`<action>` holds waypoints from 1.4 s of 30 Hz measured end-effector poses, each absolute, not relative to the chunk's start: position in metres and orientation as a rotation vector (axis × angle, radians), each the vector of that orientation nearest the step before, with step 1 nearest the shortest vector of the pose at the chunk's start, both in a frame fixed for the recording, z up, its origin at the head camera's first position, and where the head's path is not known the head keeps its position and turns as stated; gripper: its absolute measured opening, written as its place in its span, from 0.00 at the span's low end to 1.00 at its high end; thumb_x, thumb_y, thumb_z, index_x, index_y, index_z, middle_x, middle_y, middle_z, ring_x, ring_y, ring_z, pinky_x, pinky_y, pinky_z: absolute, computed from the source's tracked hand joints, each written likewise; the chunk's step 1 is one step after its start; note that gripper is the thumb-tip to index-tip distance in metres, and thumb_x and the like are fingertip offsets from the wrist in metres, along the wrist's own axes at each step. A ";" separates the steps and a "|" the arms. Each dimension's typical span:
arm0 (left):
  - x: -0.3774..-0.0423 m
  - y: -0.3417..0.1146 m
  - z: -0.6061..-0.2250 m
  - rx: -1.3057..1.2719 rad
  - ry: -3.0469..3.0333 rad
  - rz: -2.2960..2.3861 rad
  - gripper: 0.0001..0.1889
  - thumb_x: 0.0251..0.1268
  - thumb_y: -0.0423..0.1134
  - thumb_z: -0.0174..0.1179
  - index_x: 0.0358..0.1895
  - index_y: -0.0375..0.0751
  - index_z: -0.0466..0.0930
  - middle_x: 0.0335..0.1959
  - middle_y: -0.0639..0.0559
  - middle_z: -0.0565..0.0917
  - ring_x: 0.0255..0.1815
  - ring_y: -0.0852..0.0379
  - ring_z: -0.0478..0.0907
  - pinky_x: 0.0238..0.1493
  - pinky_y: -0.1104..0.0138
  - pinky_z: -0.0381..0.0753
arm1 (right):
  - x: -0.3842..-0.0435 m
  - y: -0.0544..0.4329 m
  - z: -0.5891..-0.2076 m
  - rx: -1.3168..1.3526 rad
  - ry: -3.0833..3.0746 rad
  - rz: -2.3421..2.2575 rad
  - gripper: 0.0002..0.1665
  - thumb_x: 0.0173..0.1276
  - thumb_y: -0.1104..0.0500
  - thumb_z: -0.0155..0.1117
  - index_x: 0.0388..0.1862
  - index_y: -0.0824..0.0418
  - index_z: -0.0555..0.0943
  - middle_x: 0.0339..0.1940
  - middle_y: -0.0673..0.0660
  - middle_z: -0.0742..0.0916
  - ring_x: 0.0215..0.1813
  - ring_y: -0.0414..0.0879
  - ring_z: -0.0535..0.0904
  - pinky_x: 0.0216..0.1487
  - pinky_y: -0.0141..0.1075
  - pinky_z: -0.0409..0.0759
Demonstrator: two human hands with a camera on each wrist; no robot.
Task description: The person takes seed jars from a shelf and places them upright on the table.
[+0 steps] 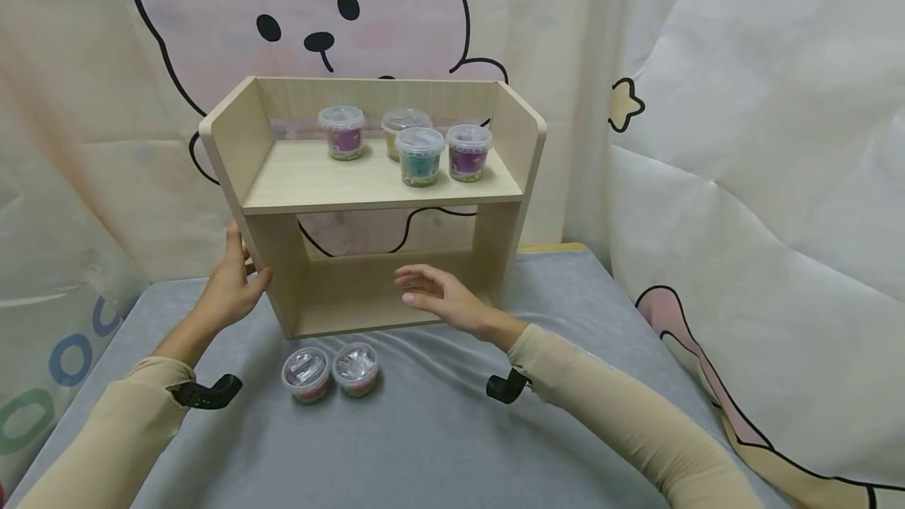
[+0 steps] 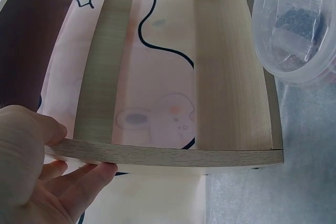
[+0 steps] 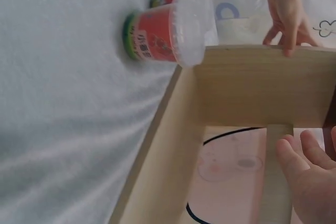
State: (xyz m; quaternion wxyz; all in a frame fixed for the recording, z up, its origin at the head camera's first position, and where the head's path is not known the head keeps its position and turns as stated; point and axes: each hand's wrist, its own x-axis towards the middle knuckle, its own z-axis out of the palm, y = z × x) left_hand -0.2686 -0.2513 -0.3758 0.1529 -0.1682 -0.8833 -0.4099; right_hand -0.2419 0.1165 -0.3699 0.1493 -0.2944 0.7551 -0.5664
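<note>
A two-tier light wooden shelf (image 1: 304, 179) stands on the table. My left hand (image 1: 229, 293) grips its left side panel (image 2: 173, 156), thumb on one face and fingers on the other. My right hand (image 1: 445, 301) hovers before the lower tier, fingers slightly bent and holding nothing. On the upper tier are two purple tubs (image 1: 344, 140) (image 1: 468, 159), a teal tub (image 1: 420, 163), and a yellowish tub (image 1: 391, 128) partly hidden behind it. Two lidded red tubs (image 3: 157, 32) sit on the table before the shelf's lower left corner.
Grey-blue cloth (image 1: 438, 438) covers the table. Behind it hangs a cream curtain (image 1: 558, 61) with a cartoon bear print, and a white curtain (image 1: 778, 140) hangs along the right. Black camera mounts (image 1: 205, 393) show at both wrists.
</note>
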 end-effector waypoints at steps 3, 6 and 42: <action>-0.268 -0.251 -0.376 -0.479 -2.540 -1.164 0.49 0.68 0.23 0.54 0.80 0.51 0.30 0.68 0.14 0.63 0.61 0.13 0.69 0.54 0.31 0.77 | -0.243 0.122 -0.364 -0.836 2.178 -1.635 0.29 0.77 0.57 0.55 0.75 0.60 0.67 0.73 0.63 0.75 0.75 0.56 0.71 0.74 0.47 0.74; -0.268 -0.250 -0.378 -0.485 -2.535 -1.172 0.49 0.68 0.23 0.54 0.80 0.51 0.30 0.68 0.14 0.64 0.61 0.13 0.70 0.54 0.31 0.77 | -0.243 0.126 -0.354 -0.843 2.183 -1.655 0.30 0.77 0.58 0.55 0.75 0.61 0.66 0.73 0.63 0.75 0.76 0.56 0.70 0.75 0.48 0.73; -0.270 -0.253 -0.380 -0.498 -2.535 -1.140 0.50 0.67 0.22 0.53 0.80 0.52 0.28 0.70 0.15 0.61 0.64 0.13 0.66 0.55 0.29 0.75 | -0.267 0.160 -0.238 -0.828 2.130 -1.937 0.35 0.78 0.58 0.45 0.80 0.65 0.55 0.81 0.67 0.63 0.83 0.59 0.57 0.85 0.52 0.51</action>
